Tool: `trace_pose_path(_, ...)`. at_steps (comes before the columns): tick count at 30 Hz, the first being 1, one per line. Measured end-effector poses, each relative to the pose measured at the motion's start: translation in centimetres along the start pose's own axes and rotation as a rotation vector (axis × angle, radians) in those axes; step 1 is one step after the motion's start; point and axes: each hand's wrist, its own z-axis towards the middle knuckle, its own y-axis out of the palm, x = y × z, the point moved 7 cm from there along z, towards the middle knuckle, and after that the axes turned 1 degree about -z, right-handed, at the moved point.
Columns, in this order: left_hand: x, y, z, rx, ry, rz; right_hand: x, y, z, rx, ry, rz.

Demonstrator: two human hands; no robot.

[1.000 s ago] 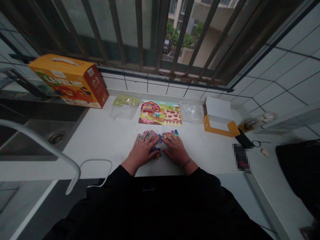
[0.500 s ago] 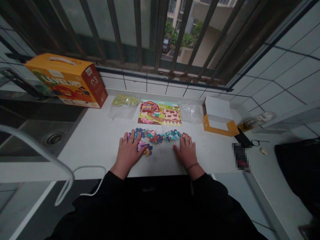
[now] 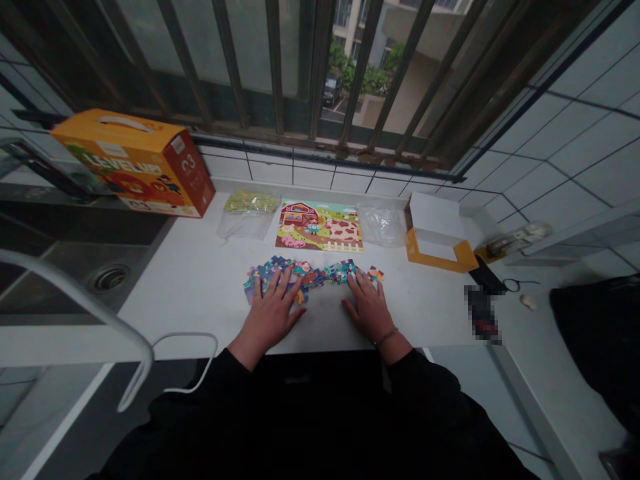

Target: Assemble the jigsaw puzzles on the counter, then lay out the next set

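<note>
The left hand [image 3: 267,313] and right hand [image 3: 370,308] rest at a band of jigsaw pieces [image 3: 313,273], which lies in the way forward to the farm puzzle board [image 3: 319,227]. Leftward, a hand could pass over the white countertop [image 3: 200,293] toward the steel sink [image 3: 107,283], where a curved faucet [image 3: 75,290] stands in the way. Rightward, passage runs along the counter to the orange-and-white box [image 3: 437,237] and a blurred object [image 3: 480,313].

A yellow cardboard box [image 3: 133,163] stands by the steel sink [image 3: 75,267], under the barred window [image 3: 300,60].
</note>
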Motion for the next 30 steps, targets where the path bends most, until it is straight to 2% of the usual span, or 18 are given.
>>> trace_pose_path(6,3.9,1.4,-1.2,-0.153,0.162,-0.082,-0.5,-0.5,-2.8,-0.037,-0.054,0.024)
trace_pose_path(11,5.5,1.7,-1.9,-0.214,0.258,-0.106,0.1,-1.0,-5.0,-0.05,-0.064,0.023)
trace_pose_path(14,5.9,1.7,-2.0,-0.187,0.272,-0.117,1.3,-1.3,-5.8,-0.02,0.011,0.003)
trace_pose_path(18,6.8,2.1,-1.9,-0.185,0.3,-0.135,1.9,-1.9,-6.4,0.101,0.153,-0.042)
trace_pose_path(19,7.1,2.2,-1.9,-0.189,0.313,-0.144,1.3,-2.0,-6.4,0.121,0.134,-0.033)
trace_pose_path(21,7.4,2.2,-1.8,-0.184,0.314,-0.161,-1.0,-1.7,-6.5,0.111,-0.006,0.024)
trace_pose_path(23,6.9,2.1,-1.7,-0.148,0.251,-0.164,-4.2,-1.0,-6.9,0.03,-0.221,0.102)
trace_pose_path(25,6.0,1.9,-1.7,-0.114,0.169,-0.156,-6.6,-0.1,-7.5,-0.056,-0.37,0.137)
trace_pose_path(27,5.2,1.8,-2.1,-0.114,0.138,-0.153,-7.4,0.6,-7.9,-0.098,-0.397,0.118)
trace_pose_path(30,4.7,1.7,-3.0,-0.155,0.181,-0.152,-5.9,0.9,-7.8,-0.087,-0.29,0.061)
